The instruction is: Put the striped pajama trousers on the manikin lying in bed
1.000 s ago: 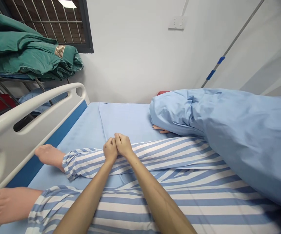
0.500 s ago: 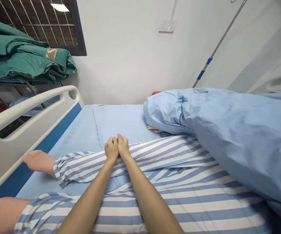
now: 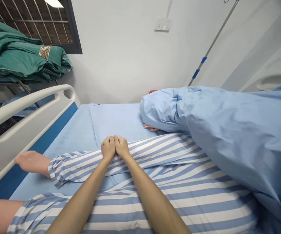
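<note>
Side by side, my left hand [image 3: 108, 148] and my right hand [image 3: 121, 146] rest over the far striped trouser leg [image 3: 152, 151], near the knee of a figure lying on the bed. Both are closed, with the fingers curled over the leg's far edge and the thumb sides touching. The fingertips are hidden. My forearms reach across the near striped trouser leg [image 3: 121, 208]. A bare far foot [image 3: 32, 161] sticks out of the rolled cuff, and part of the near lower leg [image 3: 1, 216] shows at bottom left.
A light blue quilt [image 3: 228, 120] is heaped over the figure's upper part, with fingers [image 3: 151, 127] showing below it. The bed's white end board [image 3: 25, 104] stands left, near folded green quilts [image 3: 30, 60] on a rack. A metal pole [image 3: 213, 45] leans before the wall.
The view has shifted slightly, so everything sits a little further left. My right hand has come down level with my left, and the two fists lie flatter on the leg.
</note>
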A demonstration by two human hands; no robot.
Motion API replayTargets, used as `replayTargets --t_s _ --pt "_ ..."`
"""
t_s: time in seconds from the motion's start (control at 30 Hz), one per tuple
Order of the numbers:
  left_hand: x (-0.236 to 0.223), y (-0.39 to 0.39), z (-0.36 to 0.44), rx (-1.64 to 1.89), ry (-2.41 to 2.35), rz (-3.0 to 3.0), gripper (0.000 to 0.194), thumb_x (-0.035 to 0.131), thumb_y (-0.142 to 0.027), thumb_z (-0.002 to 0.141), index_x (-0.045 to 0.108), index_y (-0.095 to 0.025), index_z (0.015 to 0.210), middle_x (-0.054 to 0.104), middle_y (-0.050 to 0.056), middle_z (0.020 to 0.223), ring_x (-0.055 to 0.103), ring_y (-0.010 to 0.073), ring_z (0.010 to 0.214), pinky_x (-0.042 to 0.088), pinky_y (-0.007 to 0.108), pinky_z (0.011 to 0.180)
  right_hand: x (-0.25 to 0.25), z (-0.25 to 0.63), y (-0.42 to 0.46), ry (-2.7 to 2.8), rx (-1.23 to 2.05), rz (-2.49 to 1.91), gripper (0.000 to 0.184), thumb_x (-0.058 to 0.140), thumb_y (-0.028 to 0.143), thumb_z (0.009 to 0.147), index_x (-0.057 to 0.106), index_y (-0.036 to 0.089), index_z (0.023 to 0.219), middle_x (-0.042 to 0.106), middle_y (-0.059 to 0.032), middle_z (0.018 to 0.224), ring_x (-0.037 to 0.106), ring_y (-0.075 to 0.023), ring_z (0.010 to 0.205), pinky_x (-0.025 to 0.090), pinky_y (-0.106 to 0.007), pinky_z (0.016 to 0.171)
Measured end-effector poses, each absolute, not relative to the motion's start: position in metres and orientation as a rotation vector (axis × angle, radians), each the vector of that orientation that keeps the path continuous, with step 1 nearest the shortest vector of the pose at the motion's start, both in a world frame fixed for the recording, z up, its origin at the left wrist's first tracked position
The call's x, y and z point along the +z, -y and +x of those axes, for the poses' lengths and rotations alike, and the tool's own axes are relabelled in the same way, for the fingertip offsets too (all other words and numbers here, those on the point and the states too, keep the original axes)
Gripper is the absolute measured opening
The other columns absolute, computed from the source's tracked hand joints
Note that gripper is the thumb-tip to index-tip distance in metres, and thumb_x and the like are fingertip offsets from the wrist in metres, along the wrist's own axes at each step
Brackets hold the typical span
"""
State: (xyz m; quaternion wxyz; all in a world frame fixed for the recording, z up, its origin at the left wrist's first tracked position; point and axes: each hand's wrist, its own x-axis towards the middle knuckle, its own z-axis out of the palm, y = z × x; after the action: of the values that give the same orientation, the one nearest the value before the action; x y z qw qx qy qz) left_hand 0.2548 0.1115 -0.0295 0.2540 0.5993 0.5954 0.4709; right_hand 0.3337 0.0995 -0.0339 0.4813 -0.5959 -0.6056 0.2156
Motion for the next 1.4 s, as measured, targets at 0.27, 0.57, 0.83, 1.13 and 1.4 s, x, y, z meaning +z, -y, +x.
replayTargets --t_s 0.27,0.57,0.83,1.13,1.4 --pt "-0.025 -0.106 0.281 1.461 -1.506 1.441 0.033 0.038 -0.030 0.081 0.031 -0.020 0.050 0.033 -0.006 0.046 0.032 0.0090 0.049 0.026 0.023 0.050 -0.036 0.343 -0.106 1.229 0.746 -1.236 0.039 0.035 0.042 0.086 0.038 0.019 0.055 0.038 0.0045 0.051 0.036 -0.0105 0.053 0.029 -0.022 0.051" --pt "-0.037 -0.103 0.278 1.388 -1.498 1.625 0.033 0.032 -0.032 0.085 0.041 -0.020 0.056 0.045 -0.002 0.051 0.037 0.0110 0.052 0.028 0.024 0.054 -0.007 0.353 -0.099 1.598 0.375 -1.583 0.034 0.039 0.034 0.087 0.047 0.019 0.056 0.049 -0.0001 0.055 0.040 -0.0129 0.055 0.027 -0.025 0.056" --pt "-0.025 -0.104 0.291 1.117 -1.609 1.770 0.035 0.036 -0.035 0.081 0.039 -0.020 0.049 0.043 -0.002 0.048 0.037 0.0116 0.053 0.025 0.024 0.054 -0.022 0.389 -0.097 1.489 0.500 -1.440 0.042 0.031 0.037 0.089 0.039 0.019 0.052 0.038 0.0038 0.049 0.036 -0.0100 0.051 0.027 -0.022 0.051" --pt "-0.021 -0.112 0.337 1.343 -1.449 1.510 0.032 0.037 -0.032 0.081 0.037 -0.020 0.051 0.042 -0.003 0.049 0.037 0.0106 0.052 0.027 0.024 0.052 -0.024 0.397 -0.101 1.147 0.664 -1.262 0.037 0.035 0.040 0.085 0.040 0.019 0.055 0.040 0.0039 0.051 0.036 -0.0099 0.052 0.030 -0.022 0.050" --pt "-0.038 -0.110 0.335 1.293 -1.521 1.684 0.029 0.040 -0.029 0.082 0.039 -0.020 0.055 0.046 -0.003 0.053 0.038 0.0105 0.052 0.028 0.024 0.054 -0.007 0.395 -0.099 1.338 0.484 -1.662 0.038 0.032 0.035 0.088 0.049 0.019 0.059 0.053 -0.0028 0.057 0.046 -0.0150 0.057 0.032 -0.026 0.057"
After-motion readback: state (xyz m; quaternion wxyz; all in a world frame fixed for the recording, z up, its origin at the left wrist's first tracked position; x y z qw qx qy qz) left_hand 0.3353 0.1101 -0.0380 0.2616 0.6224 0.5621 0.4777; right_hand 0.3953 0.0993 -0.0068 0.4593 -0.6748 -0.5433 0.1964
